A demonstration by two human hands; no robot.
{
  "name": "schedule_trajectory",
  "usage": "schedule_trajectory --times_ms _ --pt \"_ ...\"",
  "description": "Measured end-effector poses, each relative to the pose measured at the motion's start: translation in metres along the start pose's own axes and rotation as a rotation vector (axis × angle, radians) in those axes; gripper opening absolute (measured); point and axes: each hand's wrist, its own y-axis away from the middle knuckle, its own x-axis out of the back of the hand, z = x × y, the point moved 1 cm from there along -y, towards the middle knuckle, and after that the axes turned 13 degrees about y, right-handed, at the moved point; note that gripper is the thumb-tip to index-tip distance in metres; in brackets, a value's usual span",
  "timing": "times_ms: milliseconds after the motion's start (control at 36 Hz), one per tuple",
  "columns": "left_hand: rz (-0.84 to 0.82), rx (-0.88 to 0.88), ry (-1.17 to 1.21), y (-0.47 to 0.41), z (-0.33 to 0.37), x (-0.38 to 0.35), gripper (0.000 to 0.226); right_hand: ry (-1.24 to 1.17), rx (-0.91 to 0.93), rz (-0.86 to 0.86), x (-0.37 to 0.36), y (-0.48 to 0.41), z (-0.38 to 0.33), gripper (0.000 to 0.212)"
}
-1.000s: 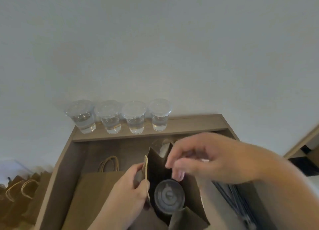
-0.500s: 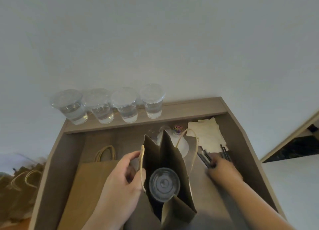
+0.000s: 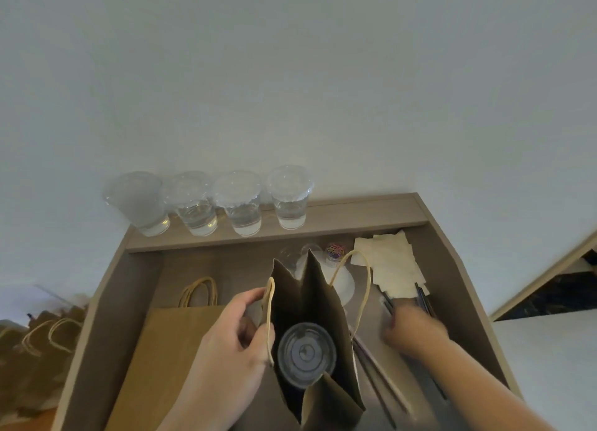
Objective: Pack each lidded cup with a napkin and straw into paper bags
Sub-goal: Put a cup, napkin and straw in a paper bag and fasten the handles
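A wooden desk (image 3: 132,295) holds an open paper bag (image 3: 321,301). The left hand (image 3: 232,343) pinches the bag's left rim; right of the bag, the grip of the blurred right hand (image 3: 413,333) cannot be told. A lidded cup (image 3: 306,354) stands inside the bag, napkins (image 3: 391,265) behind-right.

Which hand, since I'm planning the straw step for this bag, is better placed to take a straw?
Right. The right hand, though blurred, is at the dark straws beside the napkins; the left hand pinches the rim of the paper bag, holding it open around the lidded cup.
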Motion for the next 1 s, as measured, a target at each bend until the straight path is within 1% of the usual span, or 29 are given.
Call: schedule_trajectory --times_ms 56,167,250,306,361,500,583,667,833,917,1000 --pt "-0.008 -0.001 0.002 0.002 0.0 0.001 0.041 -0.028 0.041 0.007 -0.007 0.006 -0.001 0.016" --pt "-0.016 -0.012 0.004 0.005 -0.002 0.003 0.04 -0.085 0.134 0.096 -0.009 0.024 -0.011 0.005" --pt "-0.016 -0.014 -0.001 0.004 -0.002 0.005 0.04 -0.143 0.199 -0.013 -0.019 0.041 -0.025 0.012" --pt "-0.016 -0.001 0.009 0.003 -0.002 0.006 0.042 -0.159 0.181 -0.072 -0.028 0.049 -0.033 0.023" --pt "-0.018 0.006 0.008 0.002 -0.002 0.004 0.042 -0.138 0.165 -0.088 -0.038 0.051 -0.04 0.03" --pt "-0.027 0.0 -0.015 0.004 -0.004 0.001 0.04 -0.178 0.056 -0.02 -0.054 0.048 -0.047 0.02" --pt "-0.016 -0.002 -0.022 0.004 -0.004 0.003 0.04 -0.184 -0.006 0.0 -0.053 0.036 -0.038 0.019" --pt "-0.009 -0.008 -0.039 0.005 -0.004 0.005 0.039 -0.177 -0.062 0.037 -0.044 0.018 -0.023 0.012" --pt "-0.008 -0.015 -0.04 0.005 -0.002 0.004 0.039 -0.039 -0.145 0.169 -0.033 -0.006 -0.008 0.024" --pt "-0.011 -0.025 -0.038 0.006 -0.001 0.003 0.039 -0.078 -0.167 0.25 -0.028 -0.007 -0.001 0.018" --pt "-0.013 -0.019 -0.029 0.006 0.001 0.002 0.041 -0.15 -0.161 0.259 -0.018 -0.001 0.005 0.013"
